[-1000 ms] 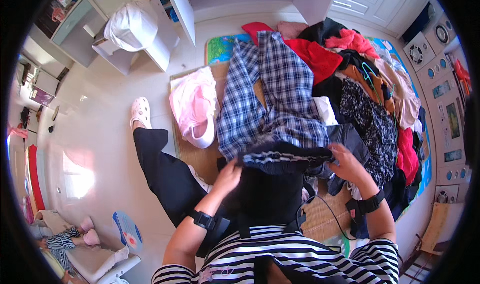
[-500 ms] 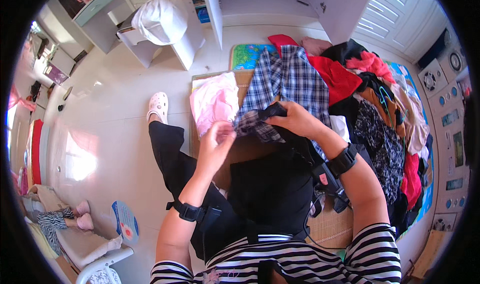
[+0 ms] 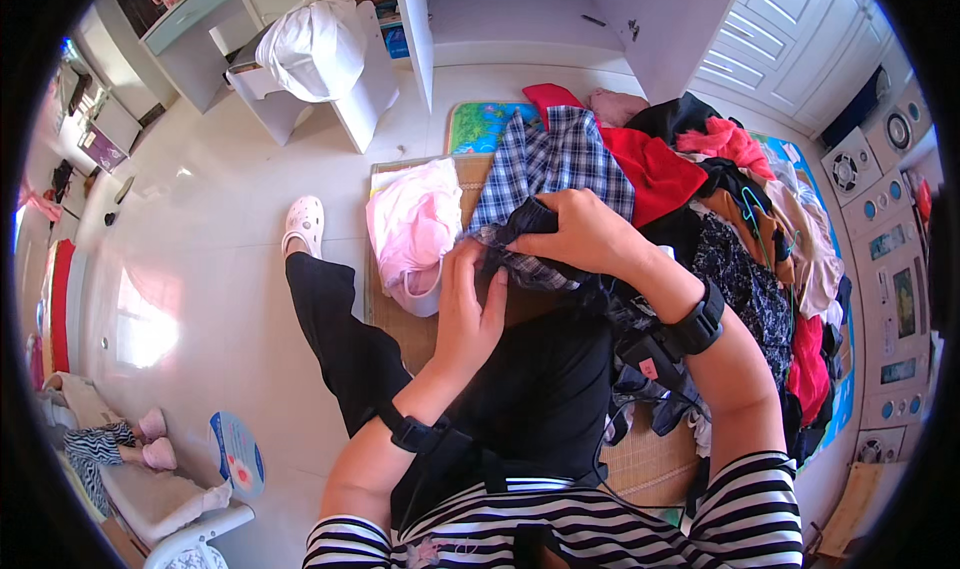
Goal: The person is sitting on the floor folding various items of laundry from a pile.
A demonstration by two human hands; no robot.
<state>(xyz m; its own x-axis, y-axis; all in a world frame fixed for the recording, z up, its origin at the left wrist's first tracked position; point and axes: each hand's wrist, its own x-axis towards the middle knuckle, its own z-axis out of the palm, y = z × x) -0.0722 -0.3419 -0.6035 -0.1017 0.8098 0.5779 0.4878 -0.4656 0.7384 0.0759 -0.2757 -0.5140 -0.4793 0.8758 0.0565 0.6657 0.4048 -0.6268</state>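
Note:
A dark blue and white plaid garment spreads over the mat in front of me, its near part gathered up toward my lap. My right hand pinches a bunched dark edge of it between thumb and fingers. Close by on the left, my left hand has its fingers curled against the same gathered cloth. Some fingertips are hidden in the folds. Just left of the plaid cloth lies a pink garment, loosely bundled. Whether the plaid piece is a shirt or trousers I cannot tell.
A large heap of mixed clothes fills my right side, with a red garment beside the plaid one. Beyond stands an open cabinet. A stool bears a white bundle. Someone's legs show at lower left.
My left hand has moved right, deeper into the plaid cloth and closer to my right hand. The garment's far part is drawn in and more rumpled. The view has shifted slightly.

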